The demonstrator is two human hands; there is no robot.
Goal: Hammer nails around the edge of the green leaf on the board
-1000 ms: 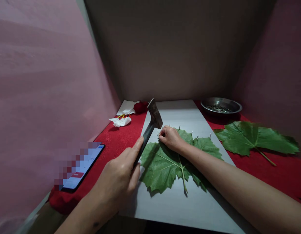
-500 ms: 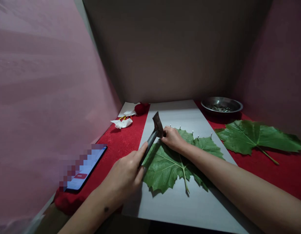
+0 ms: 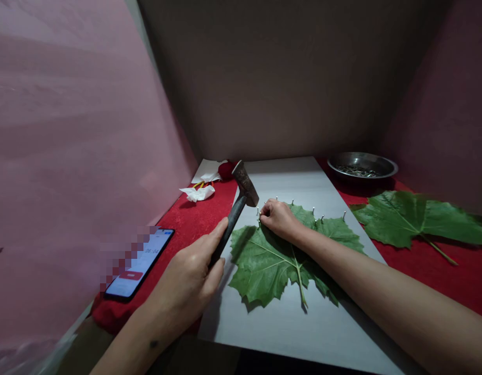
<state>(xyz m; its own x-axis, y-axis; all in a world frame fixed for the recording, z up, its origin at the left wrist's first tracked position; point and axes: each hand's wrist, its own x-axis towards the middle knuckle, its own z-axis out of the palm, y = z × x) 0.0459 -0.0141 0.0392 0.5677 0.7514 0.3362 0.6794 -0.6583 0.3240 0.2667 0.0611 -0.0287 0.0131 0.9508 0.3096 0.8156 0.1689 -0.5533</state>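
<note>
Left of centre in the frame, my left hand has the hammer wrapped tight, thumb laid along the dark handle, metal head tilted up over the white board. And right at the middle, my right hand is down at the upper left edge of the big green leaf, fingers drawn in narrow. Just beside those fingertips stands a nail; whether they grip it, I cannot tell! The leaf lies on the board, a bit below the middle of the frame, stalk pointing toward the bottom, with my right forearm across its right part. More nails stand up along its far edge, heads in the air.

Over to the upper right, a metal bowl holds small metal pieces, and nearer me at the right edge, a second leaf lies on red cloth. Across at lower left, a phone rests on the cloth, screen up, partly blurred out. Beyond it, toward upper left of centre, sits a crumpled tissue, with a round red thing just behind.
</note>
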